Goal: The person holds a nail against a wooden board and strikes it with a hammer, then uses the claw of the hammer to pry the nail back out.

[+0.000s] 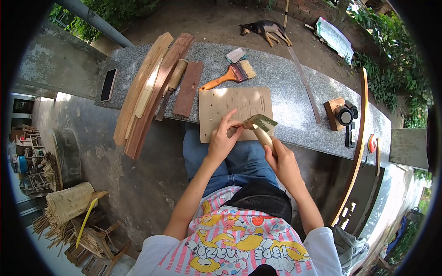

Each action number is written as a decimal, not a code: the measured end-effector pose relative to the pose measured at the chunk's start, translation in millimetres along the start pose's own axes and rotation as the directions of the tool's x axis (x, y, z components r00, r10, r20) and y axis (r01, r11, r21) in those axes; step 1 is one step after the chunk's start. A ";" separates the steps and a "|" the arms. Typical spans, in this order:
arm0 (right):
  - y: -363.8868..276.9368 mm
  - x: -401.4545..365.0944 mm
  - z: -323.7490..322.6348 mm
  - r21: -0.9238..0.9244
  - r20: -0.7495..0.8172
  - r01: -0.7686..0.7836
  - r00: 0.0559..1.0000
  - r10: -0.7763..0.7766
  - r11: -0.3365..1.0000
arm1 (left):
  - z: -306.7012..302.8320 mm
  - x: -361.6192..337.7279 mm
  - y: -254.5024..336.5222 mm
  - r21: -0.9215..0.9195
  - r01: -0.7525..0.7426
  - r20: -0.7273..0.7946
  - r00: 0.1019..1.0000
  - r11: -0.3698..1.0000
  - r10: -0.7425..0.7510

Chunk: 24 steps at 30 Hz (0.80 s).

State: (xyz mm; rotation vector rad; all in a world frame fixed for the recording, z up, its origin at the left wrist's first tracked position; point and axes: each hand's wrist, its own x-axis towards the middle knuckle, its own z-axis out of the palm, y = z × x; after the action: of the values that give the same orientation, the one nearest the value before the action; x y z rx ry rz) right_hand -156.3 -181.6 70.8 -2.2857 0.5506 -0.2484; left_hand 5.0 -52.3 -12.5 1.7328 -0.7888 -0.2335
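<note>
My right hand (pixel 285 164) is closed round the pale wooden handle of a tool with a broad, greenish metal blade (pixel 265 121). The blade lies over a thin wooden board (pixel 216 103) that has small holes and pencilled lines and rests at the bench edge above my lap. Beside the blade's left end, my left hand (pixel 224 140) is over the board, its thumb and a finger drawn together and the index finger raised. Whatever lies between those fingertips is too small or hidden to name.
The granite bench (pixel 290 103) holds a brush (pixel 235 74), long wooden strips (pixel 149 92), a chisel (pixel 174 79), a reddish wood block (pixel 188 89), a metal ruler (pixel 305 85), a phone (pixel 108 85) and a tape measure (pixel 372 143). A dog (pixel 264 30) lies beyond.
</note>
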 end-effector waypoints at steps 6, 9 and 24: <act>11.2 8.3 0.5 0.079 -0.090 -0.109 0.989 0.116 0.991 | -9.8 7.9 6.5 0.127 -0.124 0.058 0.991 0.984 0.117; 24.0 12.4 5.9 -0.019 -0.110 -0.104 0.989 0.101 0.994 | -11.1 9.7 7.9 0.120 -0.165 0.075 0.985 0.979 0.157; 28.7 13.9 6.4 0.097 -0.140 -0.106 0.983 0.119 0.990 | -6.7 2.7 6.0 0.097 -0.136 -0.012 0.990 0.986 0.138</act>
State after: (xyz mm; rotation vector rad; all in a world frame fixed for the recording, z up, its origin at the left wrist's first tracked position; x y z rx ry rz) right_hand -150.7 -201.7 45.9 -2.1534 0.7276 -0.3784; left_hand 8.3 -49.3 -4.1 1.7592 -0.9139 -0.0874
